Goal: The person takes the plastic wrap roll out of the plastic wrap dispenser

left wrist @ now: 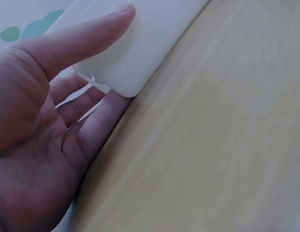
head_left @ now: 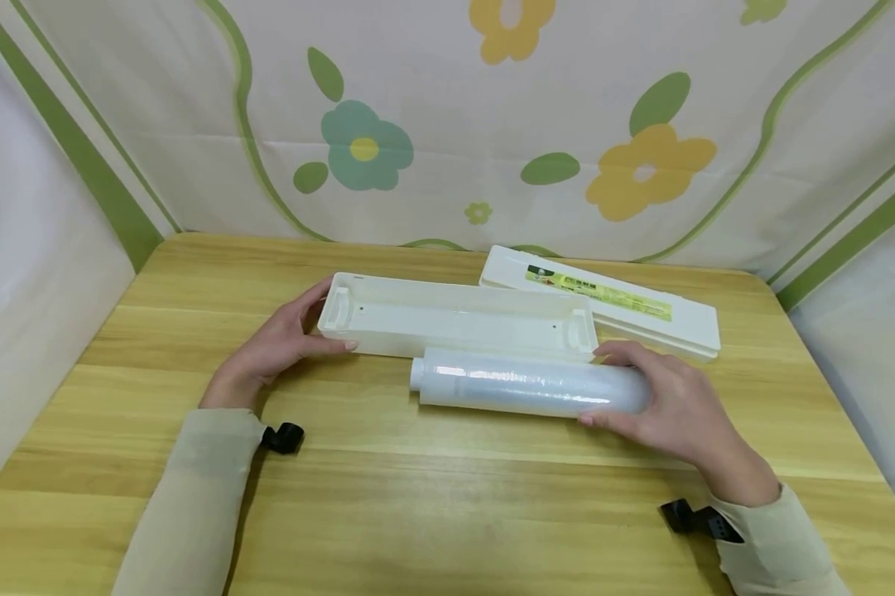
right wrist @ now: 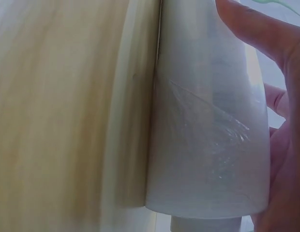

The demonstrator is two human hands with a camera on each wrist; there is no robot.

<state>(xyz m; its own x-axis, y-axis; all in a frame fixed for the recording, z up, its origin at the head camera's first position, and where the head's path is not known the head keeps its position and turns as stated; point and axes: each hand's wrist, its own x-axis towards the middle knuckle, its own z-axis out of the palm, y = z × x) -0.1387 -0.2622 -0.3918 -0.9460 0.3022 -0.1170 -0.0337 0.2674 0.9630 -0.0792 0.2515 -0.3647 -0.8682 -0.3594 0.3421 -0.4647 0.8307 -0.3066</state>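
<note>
My left hand [head_left: 281,339] holds the left end of a long white plastic box [head_left: 454,323], thumb on its front wall and fingers round the far side. The box has no lid on, and I see only its bare floor and an end holder at each side. My right hand [head_left: 674,401] grips the right end of a roll of cling film [head_left: 522,382] just in front of the box. A core end sticks out at the roll's left. In the right wrist view, a loose film edge shows on the cling film roll [right wrist: 208,130].
A white lid [head_left: 507,269] with a green and yellow label lies slanted behind the box, to the right. The wooden table [head_left: 432,505] ends at a white curtain [head_left: 447,124] with printed flowers. Fabric also hangs along both sides.
</note>
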